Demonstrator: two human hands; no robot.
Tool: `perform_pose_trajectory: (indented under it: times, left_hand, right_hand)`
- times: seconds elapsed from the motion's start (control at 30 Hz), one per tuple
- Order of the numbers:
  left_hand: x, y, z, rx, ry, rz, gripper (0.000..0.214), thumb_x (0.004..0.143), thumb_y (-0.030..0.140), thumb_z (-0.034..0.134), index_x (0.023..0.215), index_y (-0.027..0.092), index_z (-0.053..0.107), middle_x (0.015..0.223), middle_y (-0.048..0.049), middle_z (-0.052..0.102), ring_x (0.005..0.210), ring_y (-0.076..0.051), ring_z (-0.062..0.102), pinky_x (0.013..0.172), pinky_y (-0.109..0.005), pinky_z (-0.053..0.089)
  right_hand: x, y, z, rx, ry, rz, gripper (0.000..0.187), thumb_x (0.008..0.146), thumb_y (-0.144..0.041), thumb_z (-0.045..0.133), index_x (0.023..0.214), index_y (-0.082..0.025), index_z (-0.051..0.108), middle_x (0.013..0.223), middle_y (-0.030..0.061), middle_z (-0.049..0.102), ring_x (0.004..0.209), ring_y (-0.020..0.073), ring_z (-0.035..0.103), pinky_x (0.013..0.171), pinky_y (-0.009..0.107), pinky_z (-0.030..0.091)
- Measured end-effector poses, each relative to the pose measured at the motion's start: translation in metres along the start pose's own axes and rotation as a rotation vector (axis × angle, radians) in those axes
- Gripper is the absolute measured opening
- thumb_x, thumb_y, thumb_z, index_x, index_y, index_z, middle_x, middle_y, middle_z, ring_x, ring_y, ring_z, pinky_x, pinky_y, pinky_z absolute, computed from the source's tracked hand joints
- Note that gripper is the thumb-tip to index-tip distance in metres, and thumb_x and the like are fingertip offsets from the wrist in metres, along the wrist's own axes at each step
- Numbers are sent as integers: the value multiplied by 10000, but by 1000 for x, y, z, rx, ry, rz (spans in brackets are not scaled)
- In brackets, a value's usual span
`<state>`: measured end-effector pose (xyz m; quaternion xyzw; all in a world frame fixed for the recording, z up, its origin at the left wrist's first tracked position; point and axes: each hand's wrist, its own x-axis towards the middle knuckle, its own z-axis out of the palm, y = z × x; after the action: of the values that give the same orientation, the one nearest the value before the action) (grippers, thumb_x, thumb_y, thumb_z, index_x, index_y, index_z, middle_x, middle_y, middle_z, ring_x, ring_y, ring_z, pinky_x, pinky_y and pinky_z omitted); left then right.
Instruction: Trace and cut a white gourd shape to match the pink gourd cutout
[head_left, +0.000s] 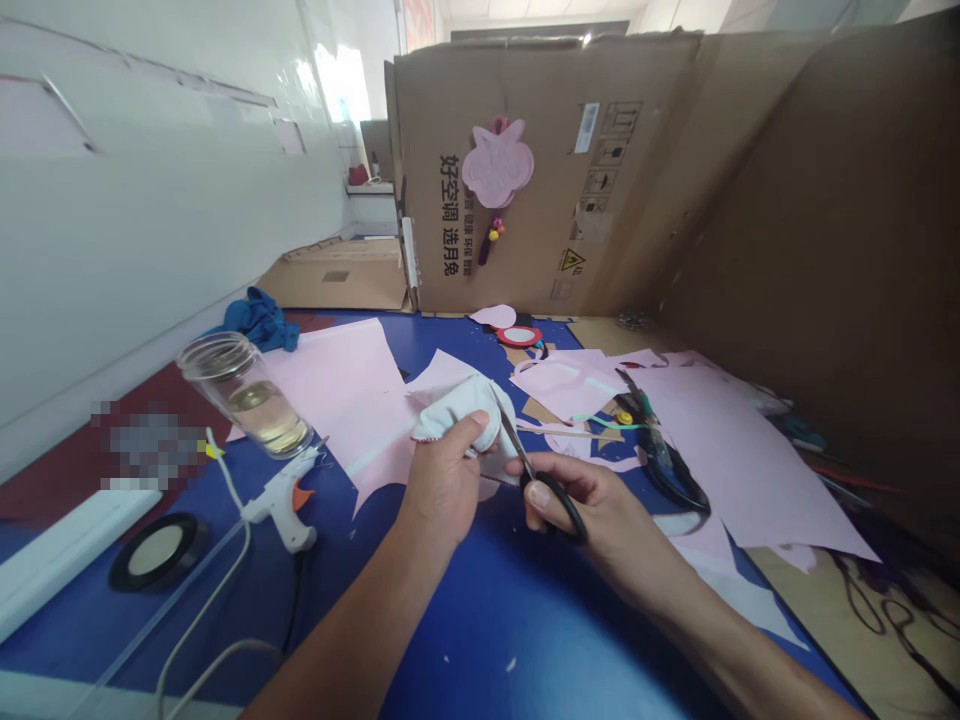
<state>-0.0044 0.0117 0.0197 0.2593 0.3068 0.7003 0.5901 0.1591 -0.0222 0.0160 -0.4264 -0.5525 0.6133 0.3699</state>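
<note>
My left hand [450, 475] is closed on a piece of white fabric [457, 405], thumb on top; a dark reddish trim shows along its left edge. In my right hand [577, 495] is a pair of black-handled scissors [555, 500], fingers through the loops. The blades point up and away, lying against the right side of the fabric. Whether they are cutting into it I cannot tell. Pink sheets [330, 390] lie under and beyond my hands on the blue table [450, 630].
On the left are a glass jar [274, 415] of pale yellow liquid, a white glue gun [281, 505] with its cord, and a roll of black tape [159, 552]. Pliers [656, 440] and a large pink sheet [750, 460] lie right. A cardboard wall [540, 260] with a pink hanging ornament [499, 165] stands behind.
</note>
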Motion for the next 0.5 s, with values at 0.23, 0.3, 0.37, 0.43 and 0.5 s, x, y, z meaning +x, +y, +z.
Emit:
perform_pose_trajectory:
  times: [0.23,0.3,0.37,0.43,0.5]
  left_hand:
    - [0,0,1,5,-16,-4,218,706,162,840,740,191,627,691,41,574,634,-113,511,659,-276,444]
    - [0,0,1,10,-7,-4,220,698,168,845,742,193,631,688,40,577,636,-117,517,663,-281,446]
    - [1,1,1,14,3,-2,212,691,171,847,757,194,647,689,41,580,639,-118,520,664,-281,446]
    - [1,1,1,19,1,2,201,693,171,841,758,193,652,686,41,576,638,-117,514,662,-279,442]
    - [1,1,1,26,-8,6,191,699,169,832,752,191,650,681,42,568,636,-115,505,659,-278,438]
  right_hand:
    - [1,0,0,-5,2,-2,542,860,-611,835,1191,-185,787,699,-15,626,694,150,535,674,279,395]
    - [1,0,0,-4,0,-1,540,865,-613,829,1195,-187,788,700,-13,631,691,148,527,669,276,387]
    - [1,0,-1,-7,2,2,540,866,-615,827,1196,-190,790,699,-13,632,689,146,523,667,274,383]
    - [1,0,-1,-15,7,5,537,864,-616,829,1194,-193,792,703,-13,631,691,146,521,667,273,383]
    - [1,-1,-1,-23,12,10,536,860,-618,831,1187,-195,795,704,-13,628,691,148,521,664,272,384]
